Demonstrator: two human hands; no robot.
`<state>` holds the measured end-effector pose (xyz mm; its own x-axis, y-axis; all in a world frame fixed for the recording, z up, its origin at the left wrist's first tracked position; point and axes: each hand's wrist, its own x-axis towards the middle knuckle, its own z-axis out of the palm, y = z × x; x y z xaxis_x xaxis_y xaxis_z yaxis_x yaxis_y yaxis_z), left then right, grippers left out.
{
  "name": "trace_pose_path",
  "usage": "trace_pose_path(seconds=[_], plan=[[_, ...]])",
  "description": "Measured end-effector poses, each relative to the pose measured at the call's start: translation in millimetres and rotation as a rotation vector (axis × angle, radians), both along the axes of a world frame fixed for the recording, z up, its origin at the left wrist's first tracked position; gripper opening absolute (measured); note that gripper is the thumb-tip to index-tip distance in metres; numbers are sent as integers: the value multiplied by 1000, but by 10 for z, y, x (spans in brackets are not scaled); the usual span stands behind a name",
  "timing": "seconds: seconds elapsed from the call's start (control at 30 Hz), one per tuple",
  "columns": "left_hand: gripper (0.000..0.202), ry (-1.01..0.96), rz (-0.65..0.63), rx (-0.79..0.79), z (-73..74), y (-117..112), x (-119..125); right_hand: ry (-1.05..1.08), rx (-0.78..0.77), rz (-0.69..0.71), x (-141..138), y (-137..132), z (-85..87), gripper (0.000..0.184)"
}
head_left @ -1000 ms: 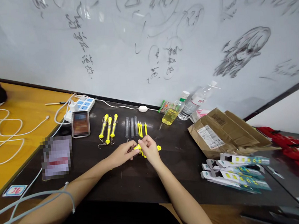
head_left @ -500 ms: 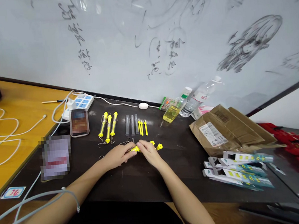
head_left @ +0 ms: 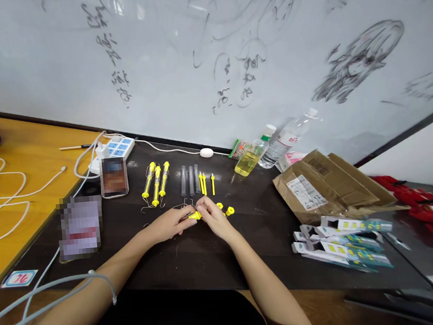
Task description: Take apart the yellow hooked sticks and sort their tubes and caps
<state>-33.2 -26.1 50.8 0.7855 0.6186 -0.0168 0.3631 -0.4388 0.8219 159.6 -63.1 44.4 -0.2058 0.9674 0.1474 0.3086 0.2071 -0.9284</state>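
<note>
My left hand [head_left: 169, 223] is closed on a yellow plastic end cap [head_left: 194, 215] low over the dark table. My right hand [head_left: 214, 217] has its fingertips pinched at the same cap, and the fingers hide the exact grip. Thin metal wire hooks [head_left: 185, 203] lie just behind the hands. To the right of my right hand sit two more yellow caps [head_left: 229, 211]. Beyond the hands stand out clear plastic tubes [head_left: 191, 180] in a row, with thin yellow rods [head_left: 213, 184] beside them. Three yellow-ended spring scales [head_left: 157, 186] with hooks lie to the left.
A power strip [head_left: 119, 150], a phone [head_left: 113, 177] and a blurred flat item [head_left: 80, 227] are on the left. Two bottles [head_left: 252, 159], a cardboard parcel [head_left: 328, 183] and several opened small boxes [head_left: 345, 247] occupy the right. A whiteboard [head_left: 179, 85] rises behind.
My right fingers have shifted up slightly over the cap. The rightmost yellow rod lies a little farther from the other rods. My left hand stays nearly still.
</note>
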Motion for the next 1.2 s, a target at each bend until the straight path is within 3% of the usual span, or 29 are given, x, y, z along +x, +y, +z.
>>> trace_pose_path(seconds=[0.13,0.2,0.4,0.67,0.83,0.93,1.07,1.2], plan=[[32,8,-4,20,30,-11,-1,12,54,35,-8,5,7,13],[31,8,6,27,43,-9,-7,41,61,61,10,11,18,19],[32,7,24,39,42,4,-15,14,25,-21,25,36,-39,19],[31,8,13,62,57,0,-3,43,88,13,21,40,-52,21],[32,21,14,74,50,-2,-2,27,35,-48,13,43,-77,18],[31,15,18,68,53,-1,-4,55,40,-4,27,39,-61,16],[31,-3,18,56,51,-3,-2,106,-4,48,38,37,-45,28],[33,-7,17,58,34,-5,2,44,-65,12,6,34,-70,22]])
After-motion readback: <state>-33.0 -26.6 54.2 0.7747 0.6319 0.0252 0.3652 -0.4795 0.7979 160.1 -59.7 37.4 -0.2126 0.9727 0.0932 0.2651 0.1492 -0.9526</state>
